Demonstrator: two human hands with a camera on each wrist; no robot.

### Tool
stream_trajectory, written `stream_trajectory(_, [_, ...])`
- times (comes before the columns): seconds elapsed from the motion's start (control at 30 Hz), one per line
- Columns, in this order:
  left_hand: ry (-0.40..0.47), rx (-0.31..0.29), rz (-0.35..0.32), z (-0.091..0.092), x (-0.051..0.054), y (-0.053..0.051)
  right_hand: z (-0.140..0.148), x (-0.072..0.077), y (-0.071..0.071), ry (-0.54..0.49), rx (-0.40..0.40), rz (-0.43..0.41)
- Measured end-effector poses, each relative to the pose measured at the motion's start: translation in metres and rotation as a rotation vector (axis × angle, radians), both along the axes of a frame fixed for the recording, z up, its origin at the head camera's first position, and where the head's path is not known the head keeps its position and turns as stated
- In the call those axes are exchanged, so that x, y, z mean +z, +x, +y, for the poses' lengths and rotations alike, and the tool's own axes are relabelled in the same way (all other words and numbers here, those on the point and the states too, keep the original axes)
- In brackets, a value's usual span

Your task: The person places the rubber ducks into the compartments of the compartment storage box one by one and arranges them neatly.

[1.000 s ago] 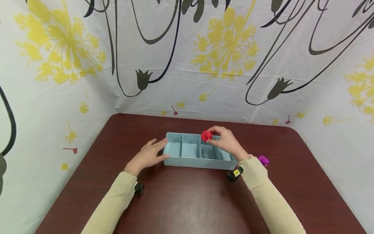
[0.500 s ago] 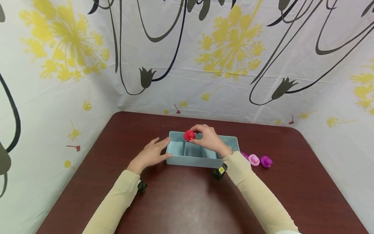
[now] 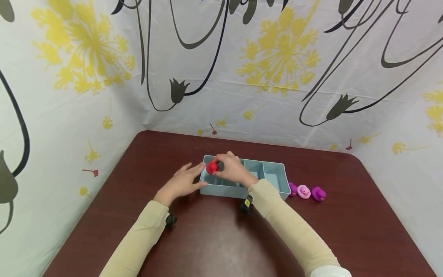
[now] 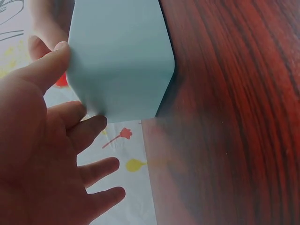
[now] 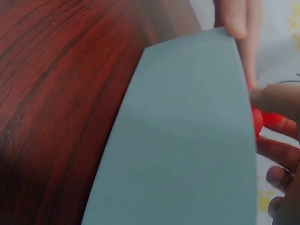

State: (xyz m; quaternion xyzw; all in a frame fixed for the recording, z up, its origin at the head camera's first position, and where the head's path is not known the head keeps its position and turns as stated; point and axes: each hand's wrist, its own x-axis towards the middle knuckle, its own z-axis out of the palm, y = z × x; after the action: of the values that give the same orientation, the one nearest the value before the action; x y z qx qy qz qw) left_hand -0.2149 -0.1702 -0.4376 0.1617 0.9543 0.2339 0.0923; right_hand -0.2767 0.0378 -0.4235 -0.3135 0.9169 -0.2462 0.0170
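A light blue divided box (image 3: 225,191) lies on the table, its wall filling much of the left wrist view (image 4: 122,61) and right wrist view (image 5: 183,126). My right hand (image 3: 233,169) pinches a red rubber duck (image 3: 212,167) between thumb and fingers over the leftmost compartment. In the right wrist view the duck (image 5: 258,121) shows partly behind the box wall, beside my hand (image 5: 286,140). My left hand (image 3: 181,182) rests its fingertips against the box's left end, fingers fairly straight and spread, as the left wrist view shows it (image 4: 47,140).
To the right of the box, a purple duck (image 3: 292,189), a pink duck (image 3: 303,191) and another purple duck (image 3: 318,194) stand in a row on the dark red table (image 3: 214,238). A patterned cloth (image 3: 242,96) hangs behind the table.
My right hand has carried the red duck leftward across the box to its left compartment, uncovering the right compartments and the ducks beside them. My left hand stays at the box's left end.
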Motion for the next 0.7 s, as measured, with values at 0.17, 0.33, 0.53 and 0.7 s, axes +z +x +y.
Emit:
stream_trajectory(0.17, [-0.002,-0.022,0.019,0.001,0.000,0.000,-0.010,-0.005,0.001,0.104,-0.054,0.048])
stream_trajectory(0.33, [-0.003,-0.029,0.026,0.000,0.000,0.000,-0.019,-0.009,0.004,0.191,-0.100,0.112])
stream_trajectory(0.53, [0.007,-0.031,0.025,-0.002,0.000,0.002,-0.028,-0.017,0.007,0.240,-0.172,0.118])
stream_trajectory(0.7, [0.020,-0.031,0.025,-0.003,-0.002,0.002,-0.034,-0.021,0.007,0.239,-0.228,0.067])
